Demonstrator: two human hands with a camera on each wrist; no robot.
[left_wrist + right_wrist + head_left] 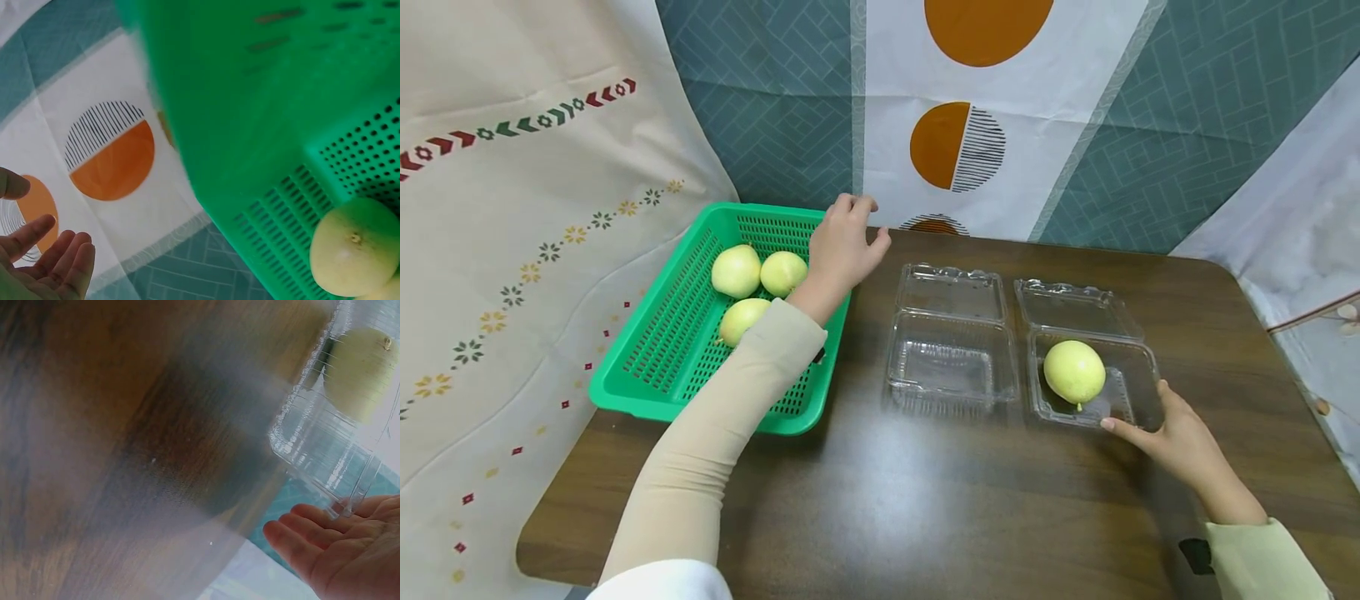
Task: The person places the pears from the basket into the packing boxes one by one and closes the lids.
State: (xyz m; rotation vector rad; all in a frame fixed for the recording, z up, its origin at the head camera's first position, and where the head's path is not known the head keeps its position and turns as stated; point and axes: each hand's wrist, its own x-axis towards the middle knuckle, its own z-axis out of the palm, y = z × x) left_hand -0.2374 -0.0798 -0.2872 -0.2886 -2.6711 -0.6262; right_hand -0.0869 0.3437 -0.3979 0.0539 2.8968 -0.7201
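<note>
My left hand (pixel 842 243) hovers at the right edge of the green basket (pixel 647 408), fingers loosely bent and nothing in them. Its spread fingers (pixel 65 262) also show beside the basket in the left wrist view. Inside the basket lie three pale yellow-green, round, pear-like fruits (pixel 736 271). With thumb at the front rim and fingers along the right side, my right hand (pixel 1191 446) touches the corner of the right clear plastic box (pixel 1138 383). Its fingers (pixel 300 540) are nearly straight in the right wrist view. A similar fruit (pixel 1074 372) sits in that box's left half.
A second clear plastic box (pixel 951 362), lid open, stands between the basket and the right box. Both lids lean back toward the patterned cloth (pixel 790 100) behind the brown wooden table (pixel 917 508). Another cloth (pixel 512 250) hangs at left.
</note>
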